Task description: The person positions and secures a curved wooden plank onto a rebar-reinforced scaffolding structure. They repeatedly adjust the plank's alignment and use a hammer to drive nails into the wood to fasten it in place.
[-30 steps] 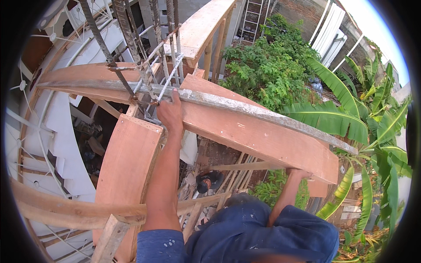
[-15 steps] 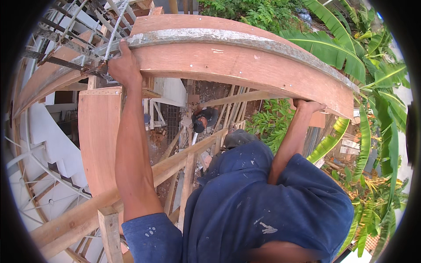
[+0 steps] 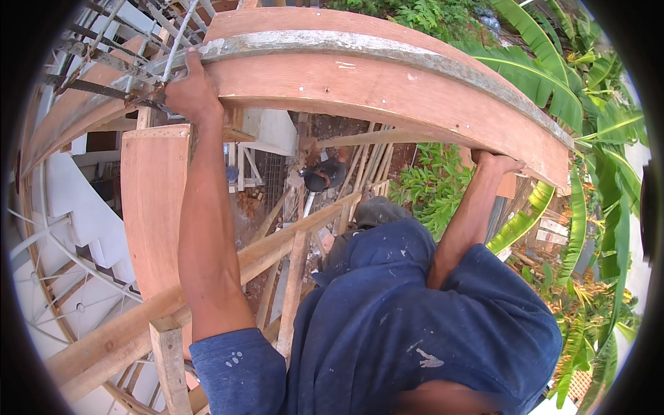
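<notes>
A long reddish plywood formwork panel [image 3: 332,79] lies across the far side of the view, with a grey, weathered wooden batten [image 3: 332,41] along it. My left hand [image 3: 194,93] is closed round the panel's left end, thumb up against the batten, right beside the steel rebar [image 3: 104,59]. Toward the right end, my right hand [image 3: 494,163] grips the panel's lower edge; its fingers are partly hidden beneath. Both arms are stretched out and apart. Under my left forearm stands another plywood panel [image 3: 155,200], upright and not held.
A timber rail [image 3: 270,252] on posts [image 3: 169,360] runs diagonally in front of me. Far below, a person [image 3: 324,176] stands among poles and rubble. White steps [image 3: 86,221] lie at the left. Banana leaves [image 3: 532,76] crowd the right side.
The panel has shifted slightly up and to the right in view, with both hands keeping their grip. The person below has moved a little.
</notes>
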Tool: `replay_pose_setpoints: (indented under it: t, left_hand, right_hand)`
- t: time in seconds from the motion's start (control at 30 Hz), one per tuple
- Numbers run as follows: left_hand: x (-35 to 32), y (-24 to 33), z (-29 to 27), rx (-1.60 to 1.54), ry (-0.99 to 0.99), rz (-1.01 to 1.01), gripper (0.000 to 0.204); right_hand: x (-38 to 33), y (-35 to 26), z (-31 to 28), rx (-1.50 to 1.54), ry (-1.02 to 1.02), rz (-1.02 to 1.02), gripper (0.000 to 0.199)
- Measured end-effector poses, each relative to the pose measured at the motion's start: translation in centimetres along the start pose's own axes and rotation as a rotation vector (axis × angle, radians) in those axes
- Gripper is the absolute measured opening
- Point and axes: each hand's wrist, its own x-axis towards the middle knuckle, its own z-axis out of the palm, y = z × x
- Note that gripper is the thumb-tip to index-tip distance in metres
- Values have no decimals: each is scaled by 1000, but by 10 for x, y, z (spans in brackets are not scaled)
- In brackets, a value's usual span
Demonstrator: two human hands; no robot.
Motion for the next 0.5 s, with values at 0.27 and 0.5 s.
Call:
replay_pose_setpoints:
  t: [0.27, 0.5]
  left_hand:
    - [0, -3, 0, -8, 11, -16, 62]
    - [-2, 2, -5, -29, -28, -18, 62]
  right_hand:
    - [-2, 0, 3, -17, 10, -29, 96]
    - [-9, 2, 7, -31, -33, -39, 95]
